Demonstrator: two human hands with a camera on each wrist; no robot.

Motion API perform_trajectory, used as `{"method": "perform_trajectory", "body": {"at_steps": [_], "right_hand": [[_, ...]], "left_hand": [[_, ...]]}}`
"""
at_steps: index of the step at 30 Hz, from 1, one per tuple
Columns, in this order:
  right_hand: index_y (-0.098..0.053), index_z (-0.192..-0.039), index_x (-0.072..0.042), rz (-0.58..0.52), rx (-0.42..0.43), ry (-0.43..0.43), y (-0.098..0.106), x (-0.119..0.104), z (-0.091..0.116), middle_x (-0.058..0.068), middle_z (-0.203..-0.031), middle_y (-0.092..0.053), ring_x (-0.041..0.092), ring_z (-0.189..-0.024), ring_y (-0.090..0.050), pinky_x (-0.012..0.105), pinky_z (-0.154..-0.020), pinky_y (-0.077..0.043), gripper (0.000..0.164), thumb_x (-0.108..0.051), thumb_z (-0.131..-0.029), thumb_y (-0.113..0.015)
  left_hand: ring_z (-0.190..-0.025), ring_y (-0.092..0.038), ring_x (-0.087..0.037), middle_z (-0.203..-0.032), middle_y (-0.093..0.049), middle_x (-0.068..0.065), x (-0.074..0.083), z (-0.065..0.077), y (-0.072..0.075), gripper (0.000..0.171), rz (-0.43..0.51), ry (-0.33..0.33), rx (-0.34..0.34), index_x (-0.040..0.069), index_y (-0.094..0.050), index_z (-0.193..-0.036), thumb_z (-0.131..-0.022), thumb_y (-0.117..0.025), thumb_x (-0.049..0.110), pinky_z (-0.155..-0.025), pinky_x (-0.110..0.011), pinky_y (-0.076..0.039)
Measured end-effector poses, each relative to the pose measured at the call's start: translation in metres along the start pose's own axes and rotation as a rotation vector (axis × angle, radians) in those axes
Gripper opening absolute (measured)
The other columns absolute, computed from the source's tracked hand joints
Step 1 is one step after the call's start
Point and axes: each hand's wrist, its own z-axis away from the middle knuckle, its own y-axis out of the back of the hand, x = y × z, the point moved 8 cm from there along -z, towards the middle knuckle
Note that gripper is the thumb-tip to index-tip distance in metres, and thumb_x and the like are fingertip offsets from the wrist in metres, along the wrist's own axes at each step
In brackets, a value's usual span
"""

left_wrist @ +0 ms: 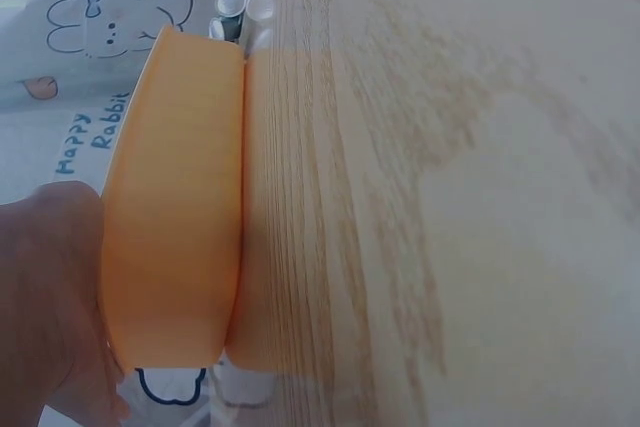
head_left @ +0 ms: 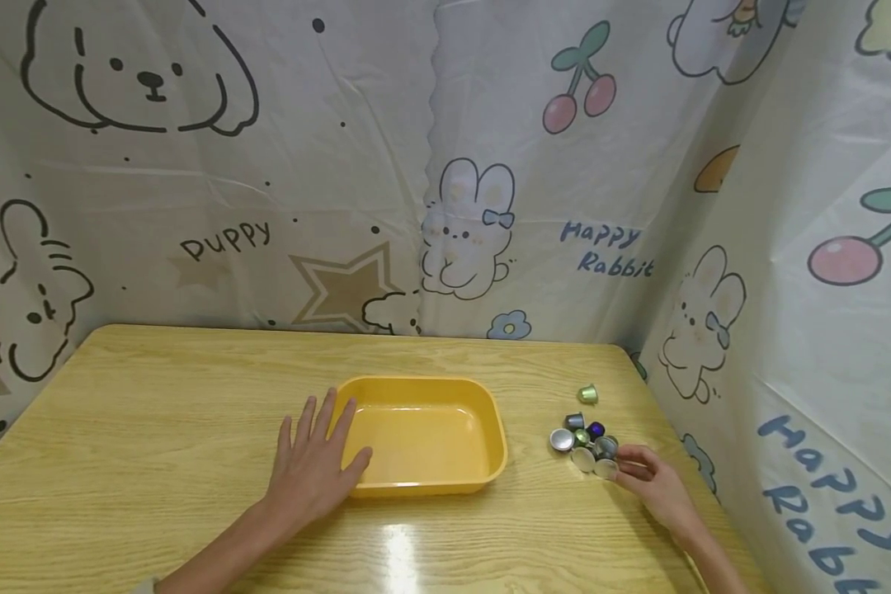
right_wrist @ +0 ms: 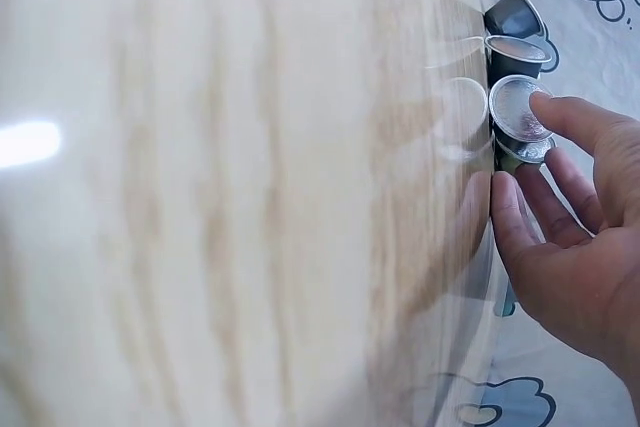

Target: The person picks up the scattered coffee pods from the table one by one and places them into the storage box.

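My left hand lies with spread, straight fingers over the left rim of a yellow plastic tray. In the left wrist view, the outer side of the tray stands beside that hand. To the right of the tray sits a small cluster of coffee capsules, in silver, dark grey, green and purple. My right hand reaches the cluster's right edge. In the right wrist view, its thumb overlaps the rim of a silver-lidded coffee capsule, and the other fingers spread below, close to the table.
A light green capsule lies apart, behind the cluster. Everything rests on a wood-grain table. A cloth with cartoon prints hangs behind the table and along its right edge.
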Motion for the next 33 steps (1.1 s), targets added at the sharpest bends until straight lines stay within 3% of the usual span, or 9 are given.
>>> {"method": "perform_trajectory", "body": {"at_steps": [5, 15, 33], "right_hand": [[-0.051, -0.129, 0.007, -0.011, 0.009, 0.022, -0.0001, -0.0005, -0.0026, 0.026, -0.133, -0.054, 0.036, -0.118, -0.058, 0.022, -0.086, -0.05, 0.051, -0.014, -0.09, -0.076], [-0.049, -0.128, 0.006, -0.017, 0.053, 0.03, 0.0017, 0.0003, -0.0077, 0.025, -0.128, -0.057, 0.005, -0.099, -0.06, 0.021, -0.082, -0.051, 0.051, -0.017, -0.091, -0.075], [-0.061, -0.113, 0.008, 0.0, 0.067, 0.031, -0.0006, -0.0046, -0.0048, 0.017, -0.111, -0.064, 0.009, -0.092, -0.063, 0.021, -0.08, -0.05, 0.034, -0.013, -0.09, -0.076]], "left_hand": [[-0.144, -0.016, -0.05, -0.16, -0.022, -0.025, -0.0004, -0.0002, -0.0002, 0.07, 0.003, 0.002, -0.003, 0.005, -0.038, -0.154, -0.098, -0.06, 0.041, -0.107, -0.072, -0.01], [-0.144, -0.017, -0.05, -0.16, -0.023, -0.025, -0.0009, 0.0001, 0.0001, 0.07, 0.003, 0.005, -0.006, 0.005, -0.038, -0.154, -0.097, -0.06, 0.041, -0.107, -0.072, -0.011], [-0.145, -0.017, -0.05, -0.16, -0.022, -0.025, -0.0006, -0.0001, 0.0002, 0.07, 0.011, 0.005, -0.006, 0.005, -0.038, -0.154, -0.098, -0.059, 0.042, -0.107, -0.072, -0.011]]}}
